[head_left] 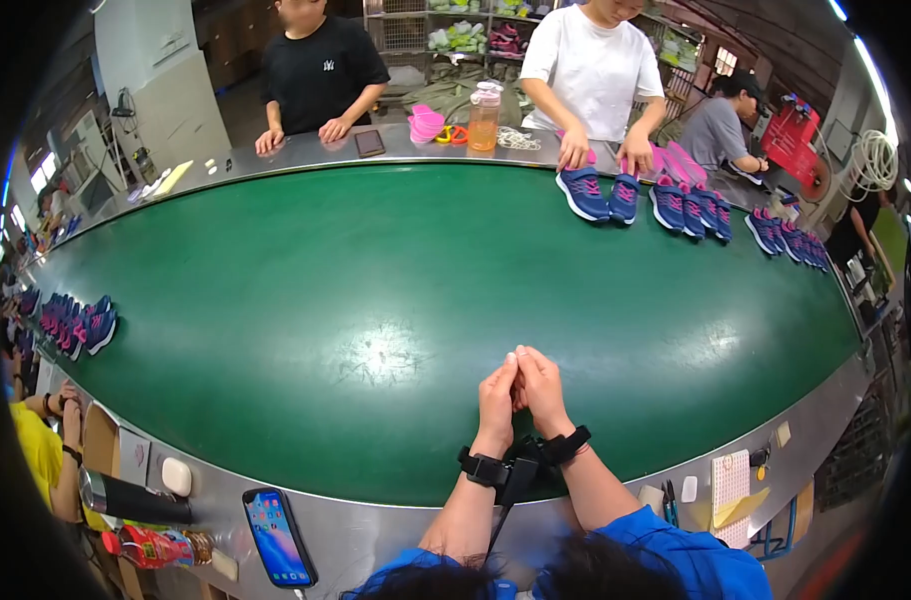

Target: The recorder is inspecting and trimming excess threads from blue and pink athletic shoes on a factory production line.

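My left hand (496, 402) and my right hand (543, 390) meet over the near part of the green belt (275, 280). The thumbs and fingers of both are closed, with the tips pressed together. Anything between them is hidden or too small to make out. Each wrist wears a black strap. Across the belt, a person in a white shirt has both hands at a pair of navy sneakers (597, 196) with pink laces. More such sneakers (690, 208) stand just to the right of that pair, and another group (785, 240) sits at the far right.
Clustered sneakers (78, 324) stand at the belt's left end. Along the near metal edge lie a phone (278, 537), a dark flask (135, 497), a red-capped bottle (160, 547) and a white perforated board (732, 490). A pink-lidded bottle (484, 117) stands on the far edge.
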Demonstrator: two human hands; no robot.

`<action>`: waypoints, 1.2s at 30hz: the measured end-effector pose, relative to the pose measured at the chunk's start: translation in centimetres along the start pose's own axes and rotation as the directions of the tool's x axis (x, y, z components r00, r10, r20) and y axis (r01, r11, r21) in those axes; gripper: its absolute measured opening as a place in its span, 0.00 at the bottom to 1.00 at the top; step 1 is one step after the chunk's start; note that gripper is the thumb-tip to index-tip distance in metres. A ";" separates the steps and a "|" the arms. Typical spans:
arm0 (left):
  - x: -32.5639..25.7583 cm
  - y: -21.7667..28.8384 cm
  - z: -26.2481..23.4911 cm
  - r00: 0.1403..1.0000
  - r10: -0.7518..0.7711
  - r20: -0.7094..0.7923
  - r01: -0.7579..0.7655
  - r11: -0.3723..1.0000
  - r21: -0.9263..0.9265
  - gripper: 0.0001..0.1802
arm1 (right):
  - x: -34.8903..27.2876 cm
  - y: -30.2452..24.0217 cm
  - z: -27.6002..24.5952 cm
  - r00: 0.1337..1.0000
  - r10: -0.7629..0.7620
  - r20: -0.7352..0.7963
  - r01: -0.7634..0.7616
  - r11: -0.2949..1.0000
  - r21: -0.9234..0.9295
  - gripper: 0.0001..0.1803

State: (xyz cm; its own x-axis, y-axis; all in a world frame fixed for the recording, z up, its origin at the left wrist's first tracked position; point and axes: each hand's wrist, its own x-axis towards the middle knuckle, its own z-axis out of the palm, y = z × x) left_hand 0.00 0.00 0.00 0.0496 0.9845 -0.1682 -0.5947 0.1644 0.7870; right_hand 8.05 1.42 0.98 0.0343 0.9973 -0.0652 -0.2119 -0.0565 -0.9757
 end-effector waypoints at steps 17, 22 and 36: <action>-0.8 0.5 0.8 0.997 -0.078 0.003 0.077 0.991 -0.112 0.22 | 21.7 -2.2 -8.5 0.927 -0.284 -0.244 0.195 0.923 -0.332 0.20; -1.3 0.4 1.3 0.996 -0.088 0.015 0.088 0.993 -0.082 0.22 | 28.5 -3.3 -13.5 0.754 -0.336 -0.564 0.217 0.939 -0.268 0.16; -2.7 0.2 2.5 0.978 -0.172 0.122 0.156 0.979 0.130 0.20 | 37.1 -3.5 -19.2 0.861 -0.228 -0.454 0.265 0.964 0.018 0.43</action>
State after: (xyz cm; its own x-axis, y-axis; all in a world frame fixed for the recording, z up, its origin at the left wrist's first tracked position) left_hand 1.80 -2.47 2.08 0.2484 0.9415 -0.2276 -0.4706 0.3227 0.8212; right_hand 28.81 37.74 -2.04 0.5215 0.8503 0.0713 -0.2128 0.2105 -0.9542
